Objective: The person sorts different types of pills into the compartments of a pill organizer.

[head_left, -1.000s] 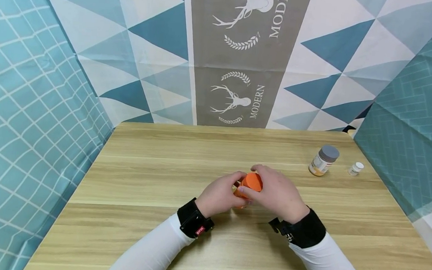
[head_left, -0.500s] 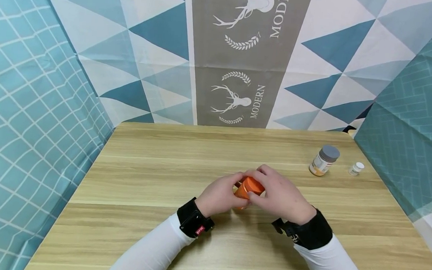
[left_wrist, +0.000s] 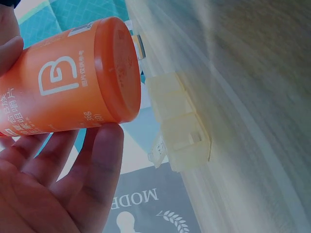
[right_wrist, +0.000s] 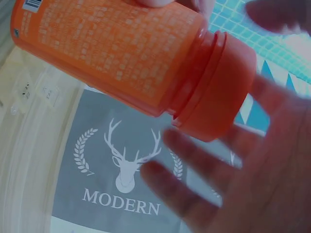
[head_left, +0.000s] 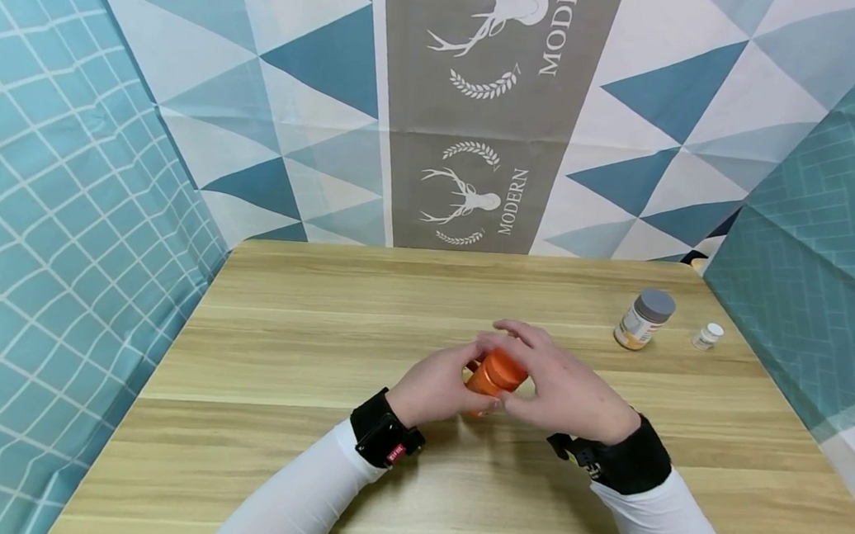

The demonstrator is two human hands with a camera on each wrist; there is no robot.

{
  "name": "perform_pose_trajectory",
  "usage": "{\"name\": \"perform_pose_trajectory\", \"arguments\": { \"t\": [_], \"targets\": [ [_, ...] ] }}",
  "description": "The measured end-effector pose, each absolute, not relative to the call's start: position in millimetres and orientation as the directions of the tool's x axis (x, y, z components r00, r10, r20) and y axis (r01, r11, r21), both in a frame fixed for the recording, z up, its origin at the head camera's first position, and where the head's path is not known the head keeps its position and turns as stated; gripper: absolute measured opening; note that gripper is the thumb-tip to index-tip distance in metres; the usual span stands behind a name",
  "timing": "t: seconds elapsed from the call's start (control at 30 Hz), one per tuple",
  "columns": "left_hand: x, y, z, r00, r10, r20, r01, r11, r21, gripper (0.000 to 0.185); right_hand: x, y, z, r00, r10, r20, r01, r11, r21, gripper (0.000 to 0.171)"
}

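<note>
An orange plastic bottle (head_left: 489,383) with white lettering (left_wrist: 58,75) is tilted above the middle of the table. My left hand (head_left: 434,387) grips its body, the fingers wrapped round the side. Its orange screw cap (right_wrist: 218,90) sits on the neck, with a ridged ring showing below it. Around the cap, my right hand (head_left: 571,389) has its fingers spread and blurred, and the thumb stands apart from the cap in the right wrist view. Under the bottle, a pale yellow translucent compartment box (left_wrist: 182,126) with raised lids rests on the table, mostly hidden in the head view.
A bottle with a grey lid (head_left: 644,319) stands at the right rear of the wooden table (head_left: 304,325). Beside it is a small white-capped bottle (head_left: 708,336). Patterned cloth (head_left: 298,101) hangs behind the table and along both sides.
The right hand has shifted slightly right, and its fingers have loosened and spread around the cap. The left hand keeps hold of the bottle nearly in place.
</note>
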State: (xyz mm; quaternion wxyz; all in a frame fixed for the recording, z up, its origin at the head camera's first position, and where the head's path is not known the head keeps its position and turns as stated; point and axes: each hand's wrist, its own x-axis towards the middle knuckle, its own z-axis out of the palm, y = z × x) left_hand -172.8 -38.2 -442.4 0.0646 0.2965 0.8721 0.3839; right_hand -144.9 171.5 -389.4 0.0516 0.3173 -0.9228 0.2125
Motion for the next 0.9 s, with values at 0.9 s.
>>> {"name": "perform_pose_trajectory", "arguments": {
  "t": [0.9],
  "targets": [
    [-174,-39,-439,-0.847,0.523,0.097,0.418,0.541,0.73,0.063,-178,201,-400,-0.948,-0.242,0.209,-0.32,0.738,-0.595,0.042]
  ]
}}
